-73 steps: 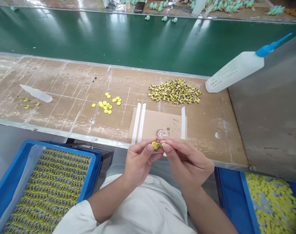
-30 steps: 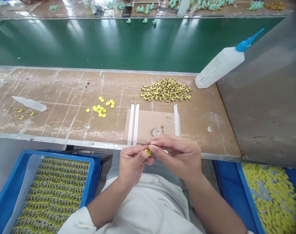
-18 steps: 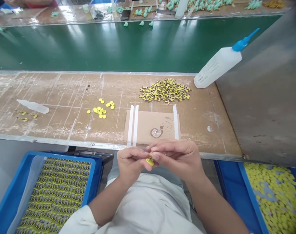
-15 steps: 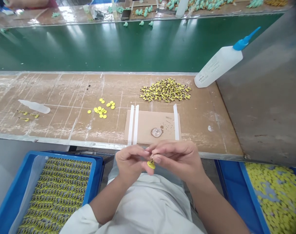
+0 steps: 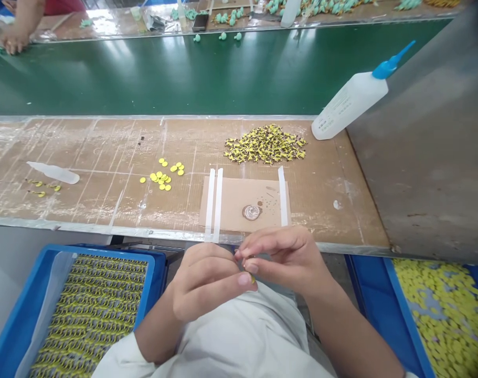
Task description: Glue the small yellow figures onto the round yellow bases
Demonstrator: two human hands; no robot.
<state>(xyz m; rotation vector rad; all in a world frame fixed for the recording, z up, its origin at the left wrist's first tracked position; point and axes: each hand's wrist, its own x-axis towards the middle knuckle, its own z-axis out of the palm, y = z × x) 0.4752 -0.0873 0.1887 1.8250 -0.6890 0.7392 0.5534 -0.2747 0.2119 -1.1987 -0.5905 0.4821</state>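
Yellow round plastic-looking piece (image 5: 253, 281) at six o'clock stays pinched in my right fingers (image 5: 253, 268); my left hand (image 5: 205, 278), grip unclear, has rolled over, mostly hiding it.

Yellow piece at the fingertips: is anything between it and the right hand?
Nothing visible: the yellow piece shows just below the thumb tip of the right hand. The left hand partly hides it, so contact can't be judged.

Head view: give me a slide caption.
Left hand and right hand meet at a small, mostly hidden yellow piece near taped cardboard.
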